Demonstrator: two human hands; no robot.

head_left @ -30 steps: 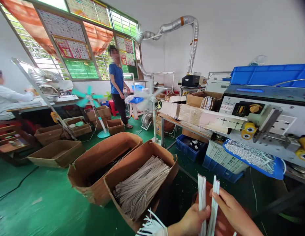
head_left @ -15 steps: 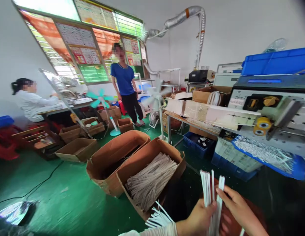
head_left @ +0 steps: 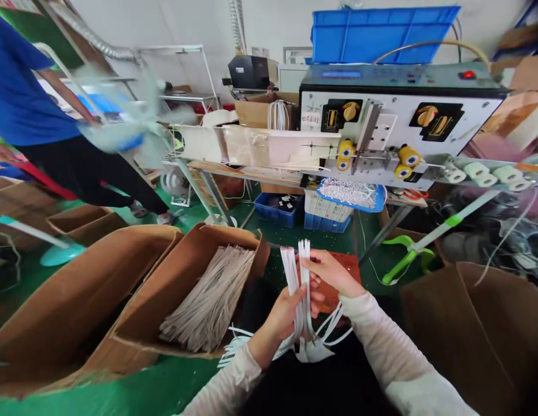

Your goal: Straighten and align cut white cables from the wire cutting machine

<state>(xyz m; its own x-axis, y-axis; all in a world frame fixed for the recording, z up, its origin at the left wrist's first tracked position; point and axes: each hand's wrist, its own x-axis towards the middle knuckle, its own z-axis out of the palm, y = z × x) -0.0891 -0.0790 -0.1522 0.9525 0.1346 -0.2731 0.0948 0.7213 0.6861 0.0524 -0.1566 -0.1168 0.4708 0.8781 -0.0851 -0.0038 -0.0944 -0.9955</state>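
Both my hands hold a bundle of flat white cable pieces [head_left: 297,271] upright in front of me. My left hand [head_left: 281,320] is wrapped round the lower part of the bundle. My right hand [head_left: 327,274] pinches its upper part from the right, fingers pressed on the strips. Loose white ends fan out below my hands. To the left stands an open cardboard box [head_left: 195,289] filled with many more white cable pieces.
A wire-cutting machine [head_left: 399,115] with yellow rollers sits on a bench ahead, a blue tray of cut pieces [head_left: 351,193] under it. Empty cardboard boxes [head_left: 65,306] lie left, another box [head_left: 481,329] right. A person in a blue shirt [head_left: 21,98] stands far left.
The view has swung right and down, so the machine is now straight ahead. My hands have come up toward the centre and closed the separated strips into one bundle.
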